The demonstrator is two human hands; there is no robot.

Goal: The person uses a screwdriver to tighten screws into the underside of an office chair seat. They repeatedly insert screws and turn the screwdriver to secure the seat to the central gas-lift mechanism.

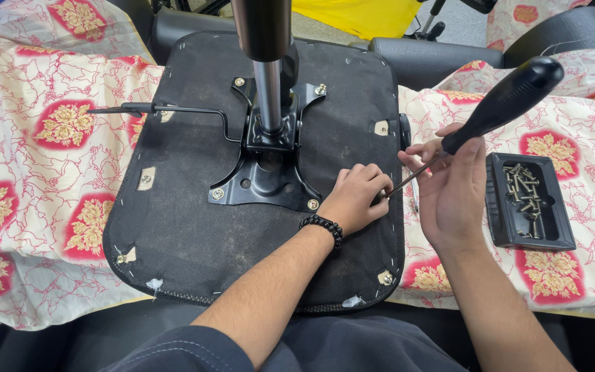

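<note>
Two hands meet at centre right of the frame: our right hand grips a black-handled screwdriver, its shaft slanting down-left to our left hand, fingers pinched at the tip on the upturned seat base's right edge.

A single head-worn camera looks steeply down and forward from close above the person's forearms, which enter from the bottom edge. The upturned chair seat fills the centre and left of the frame, the screw tray sits at mid right, and patterned cloth spreads to both sides.
</note>
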